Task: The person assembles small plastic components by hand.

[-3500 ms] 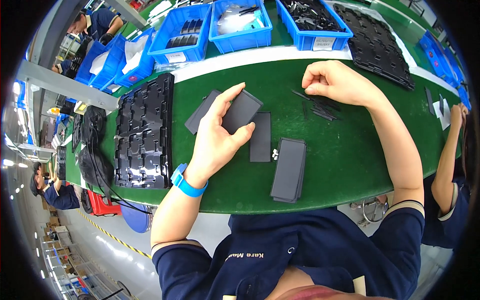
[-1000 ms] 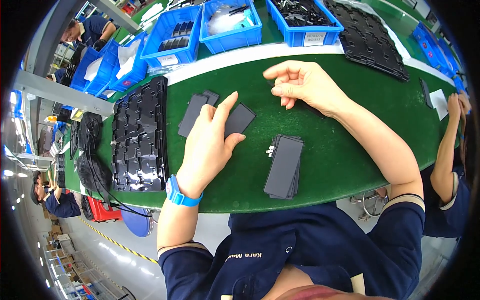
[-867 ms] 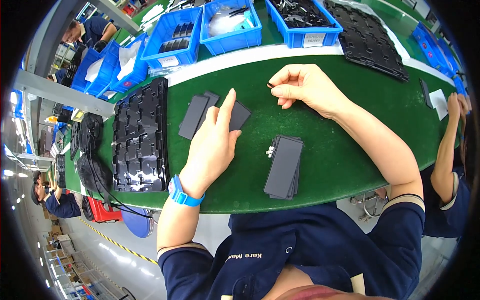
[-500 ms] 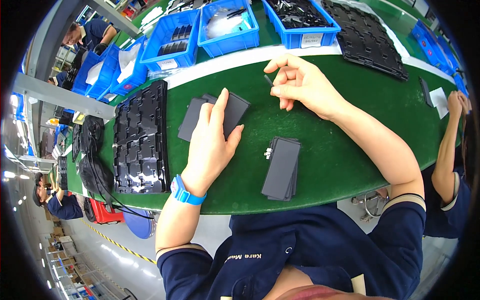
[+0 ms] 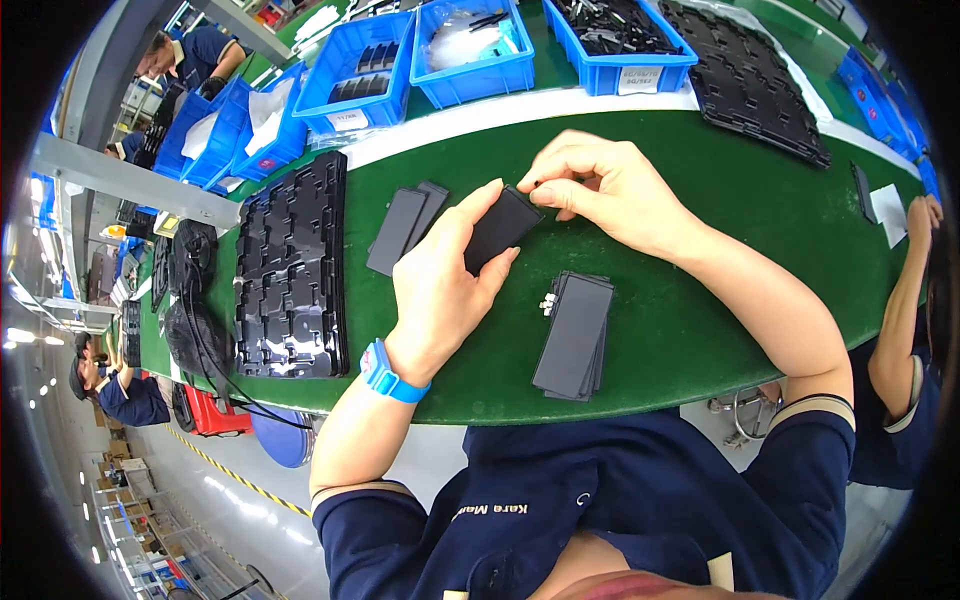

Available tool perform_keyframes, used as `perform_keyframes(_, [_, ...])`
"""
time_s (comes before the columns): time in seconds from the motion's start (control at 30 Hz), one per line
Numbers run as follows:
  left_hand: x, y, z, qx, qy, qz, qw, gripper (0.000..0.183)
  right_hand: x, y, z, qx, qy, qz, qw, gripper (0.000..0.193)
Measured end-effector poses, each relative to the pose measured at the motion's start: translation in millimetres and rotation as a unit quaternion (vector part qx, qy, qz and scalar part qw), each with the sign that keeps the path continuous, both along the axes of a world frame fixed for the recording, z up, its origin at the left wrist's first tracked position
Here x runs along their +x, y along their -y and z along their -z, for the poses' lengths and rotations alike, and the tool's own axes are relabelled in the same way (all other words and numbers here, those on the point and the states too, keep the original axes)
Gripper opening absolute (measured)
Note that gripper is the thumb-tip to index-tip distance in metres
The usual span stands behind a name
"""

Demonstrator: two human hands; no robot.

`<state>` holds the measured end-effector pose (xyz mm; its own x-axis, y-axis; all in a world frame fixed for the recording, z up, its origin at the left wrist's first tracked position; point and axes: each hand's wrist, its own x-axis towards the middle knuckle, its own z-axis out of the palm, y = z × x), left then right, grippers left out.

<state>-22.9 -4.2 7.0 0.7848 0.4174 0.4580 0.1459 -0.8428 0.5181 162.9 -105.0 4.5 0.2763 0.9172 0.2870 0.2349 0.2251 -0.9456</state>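
Observation:
My left hand point(image 5: 440, 275) grips a flat black rectangular panel point(image 5: 503, 230) by its long sides, thumb on the near edge. At the panel's upper right end, my right hand point(image 5: 625, 195) is closed in a pinch. The small black strip it carries is mostly hidden by the fingers. Beyond my left hand lie a few similar dark panels point(image 5: 402, 222), overlapping on the green table. A fanned stack of dark grey panels point(image 5: 577, 335) rests closer to me, with some tiny white pieces point(image 5: 548, 304) along its left edge.
Black moulded trays point(image 5: 290, 270) are stacked at the left, with another tray stack point(image 5: 745, 85) at the far right. Blue bins of parts point(image 5: 475, 75) line the back. Black cables point(image 5: 195, 320) hang by the left edge. A co-worker's arm point(image 5: 893, 330) reaches in at right.
My left hand has lifted one panel off the left pile and tilted it. My right hand has brought the small black strip left and down to that panel's end.

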Motion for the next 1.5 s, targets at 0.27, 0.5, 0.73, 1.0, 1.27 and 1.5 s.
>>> perform_keyframes(0.27, [0.8,3.9,-0.8,0.007,0.004,-0.011,1.0,0.063,-11.9,2.7,-12.3,-0.127,-0.076,0.031,0.988,0.014])
perform_keyframes(0.5, [2.0,4.3,2.1,0.007,0.008,-0.007,1.0,0.064,-13.3,2.9,-4.3,-0.097,-0.086,0.01,0.992,0.016])
perform_keyframes(0.73, [1.7,2.9,7.0,0.041,0.023,0.013,0.999,0.067,-14.5,3.6,-7.5,-0.111,-0.099,0.007,0.989,0.015])
perform_keyframes(1.0, [1.7,6.0,3.7,-0.019,0.01,0.013,1.0,0.062,-15.9,3.3,-6.3,-0.107,-0.11,0.002,0.988,0.013])
perform_keyframes(1.27, [2.1,4.3,-2.4,-0.096,0.007,0.027,0.995,0.065,-5.2,-0.9,-2.6,-0.076,-0.098,-0.051,0.991,0.021])
perform_keyframes(1.5, [-2.4,-13.6,4.9,-0.254,0.041,0.021,0.966,0.067,66.6,3.8,-3.4,-0.134,0.196,0.019,0.971,0.021])
